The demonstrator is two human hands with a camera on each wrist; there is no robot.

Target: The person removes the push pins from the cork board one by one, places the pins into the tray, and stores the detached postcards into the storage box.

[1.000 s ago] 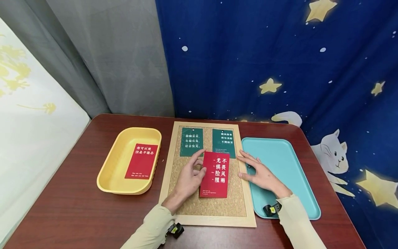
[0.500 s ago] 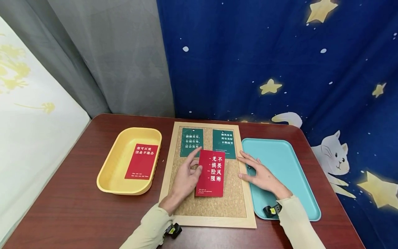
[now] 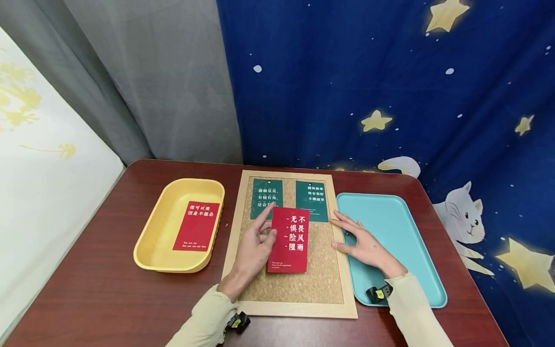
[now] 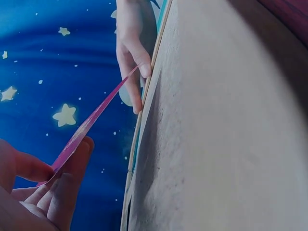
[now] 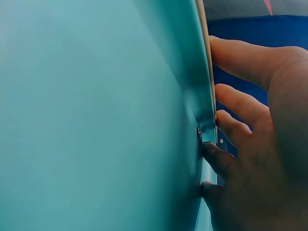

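My left hand (image 3: 253, 250) pinches a red card (image 3: 289, 241) by its left edge, between thumb and fingers. The card, printed with white characters, is held above the cork board (image 3: 325, 282); in the left wrist view the red card (image 4: 84, 130) slants away from the board surface. Two green cards hang at the board's top, one left (image 3: 265, 193) and one right (image 3: 311, 197), each with a small pin at its upper edge. On the board's right wooden frame rests my right hand (image 3: 366, 243), fingers extended. Small pin-like pieces (image 5: 198, 132) show near its fingertips in the right wrist view.
A yellow bin (image 3: 151, 246) to the left holds another red card (image 3: 196, 226). The turquoise tray (image 3: 396, 231) lies right of the board, under my right wrist. Curtains rise behind the dark red table (image 3: 99, 270).
My left hand has carried the red card leftward and slightly up over the board. The right hand stays in place on the frame.
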